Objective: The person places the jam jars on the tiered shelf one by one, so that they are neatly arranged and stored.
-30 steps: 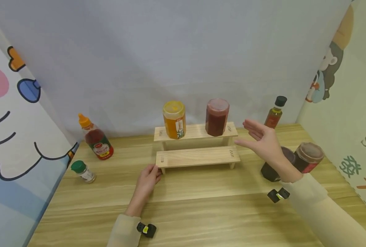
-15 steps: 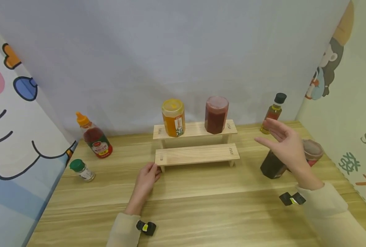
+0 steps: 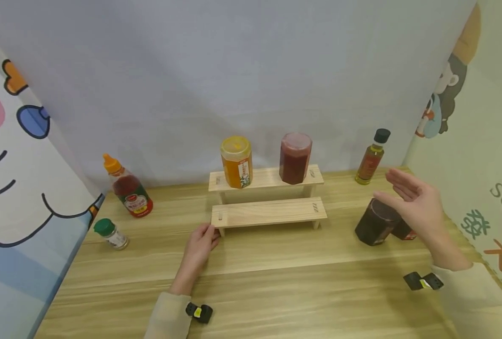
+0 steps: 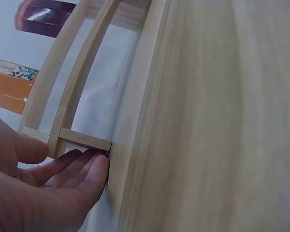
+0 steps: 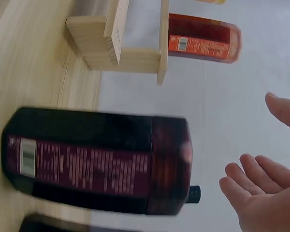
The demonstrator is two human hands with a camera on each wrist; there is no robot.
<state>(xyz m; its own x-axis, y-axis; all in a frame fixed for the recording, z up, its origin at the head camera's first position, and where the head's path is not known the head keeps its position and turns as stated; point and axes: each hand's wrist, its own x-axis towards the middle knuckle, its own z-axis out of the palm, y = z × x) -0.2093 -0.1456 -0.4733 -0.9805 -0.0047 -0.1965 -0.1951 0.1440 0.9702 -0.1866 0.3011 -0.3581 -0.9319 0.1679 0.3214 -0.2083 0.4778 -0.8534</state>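
A two-tier wooden rack (image 3: 268,213) stands mid-table. My left hand (image 3: 200,242) holds the left end of its lower tier; in the left wrist view the thumb lies at the board's edge and the fingers sit by the leg. The upper tier carries a yellow-lidded orange jar (image 3: 237,169) and a dark red jar (image 3: 295,162). My right hand (image 3: 420,200) is over the right side, thumb apart from extended fingers, with nothing in it. Below it stands a dark jar (image 3: 376,223), labelled in the right wrist view; the hand partly hides another dark jar (image 3: 402,230).
An oil bottle (image 3: 369,162) with a black cap stands at the back right. On the left are a red sauce bottle (image 3: 132,195) with an orange tip and a green-capped shaker (image 3: 112,234). A pale cloth wall (image 3: 251,70) rises behind the table.
My right hand has moved right, from beside the rack to over the dark jars, uncovering the oil bottle. The left hand stays at the rack's left end.
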